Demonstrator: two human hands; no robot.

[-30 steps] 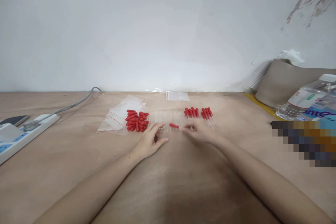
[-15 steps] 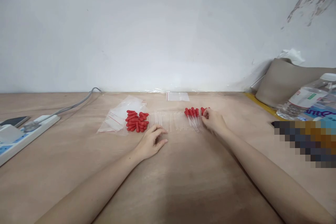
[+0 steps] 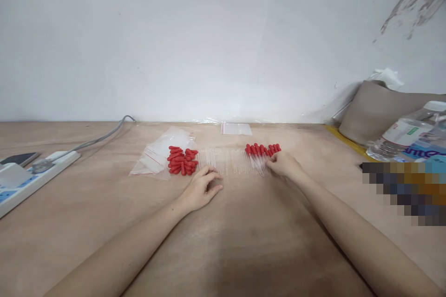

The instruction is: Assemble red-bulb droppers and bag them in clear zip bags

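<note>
My left hand [image 3: 202, 188] rests on the table with its fingers curved and apart, holding nothing. Beyond its fingertips lies a row of thin clear tubes [image 3: 212, 161]. Left of the row is a pile of loose red rubber bulbs [image 3: 181, 161]. At the row's right end, several droppers [image 3: 257, 150], clear tubes with red bulbs on top, lie side by side. My right hand [image 3: 284, 165] is at the rightmost droppers, thumb and fingers closed around the tube of one just below its bulb. Its fingertips partly cover the tubes there.
Clear zip bags [image 3: 153, 158] lie left of the bulbs, and another small bag [image 3: 237, 128] lies by the wall. A power strip [image 3: 42, 176] with a grey cable is at far left. On the right are a water bottle [image 3: 400, 134] and a grey-brown container [image 3: 369, 111].
My right hand has moved slightly down from the red bulbs to the tubes, uncovering more bulbs at the right end. My left hand has stayed in place.
</note>
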